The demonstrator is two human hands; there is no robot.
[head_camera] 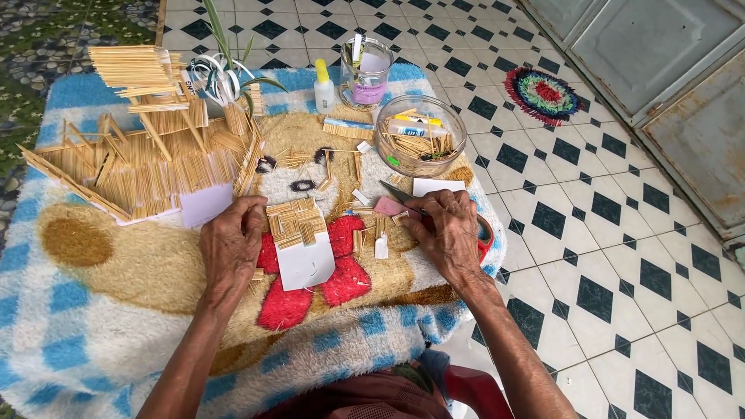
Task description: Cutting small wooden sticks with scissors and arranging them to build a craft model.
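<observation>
My left hand (231,250) rests on the fuzzy blanket (101,310), its fingers touching the left edge of a white card (306,266) partly covered with short glued wooden sticks (293,221). My right hand (446,233) lies over scissors with a red handle (484,233), fingers curled on them, blade tip (392,190) pointing left. A pink paper scrap (387,206) and small stick pieces (365,233) lie between the hands.
A large stick model house (147,151) stands at the back left. A glass bowl (415,133) of sticks, a glue bottle (323,85) and a clear cup (366,71) sit at the back. Tiled floor (590,233) lies to the right, with a round mat (542,93).
</observation>
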